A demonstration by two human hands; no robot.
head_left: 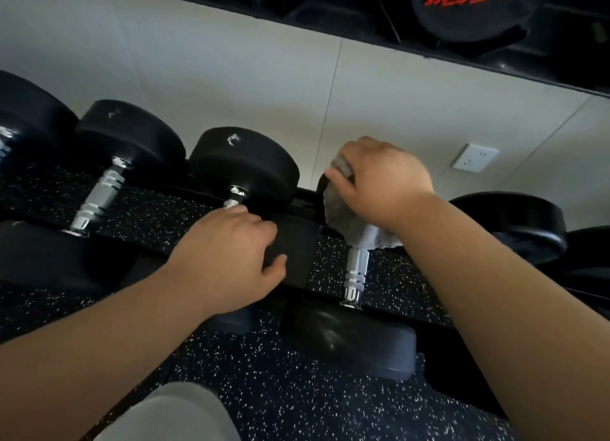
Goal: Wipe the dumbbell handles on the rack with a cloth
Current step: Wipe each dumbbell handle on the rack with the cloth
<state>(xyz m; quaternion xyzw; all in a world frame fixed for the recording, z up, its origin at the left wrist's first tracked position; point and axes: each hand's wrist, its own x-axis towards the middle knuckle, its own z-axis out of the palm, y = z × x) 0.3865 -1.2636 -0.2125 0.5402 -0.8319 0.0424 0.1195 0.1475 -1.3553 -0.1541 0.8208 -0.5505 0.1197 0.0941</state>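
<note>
right hand [379,183] grips the grey cloth [336,206] round the far end of the chrome handle [356,269], its bare length running nearward; left hand [224,256] clasps the neighbouring handle [232,203].

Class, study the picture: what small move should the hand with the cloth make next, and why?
Probably slide the right hand and cloth down the handle toward the near weight: the cloth covers only the far end, and the chrome below is bare. The left hand grips the neighbouring handle.

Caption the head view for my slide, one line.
Right hand grips a grey cloth around one dumbbell handle; left hand holds the neighbouring dumbbell.
</note>
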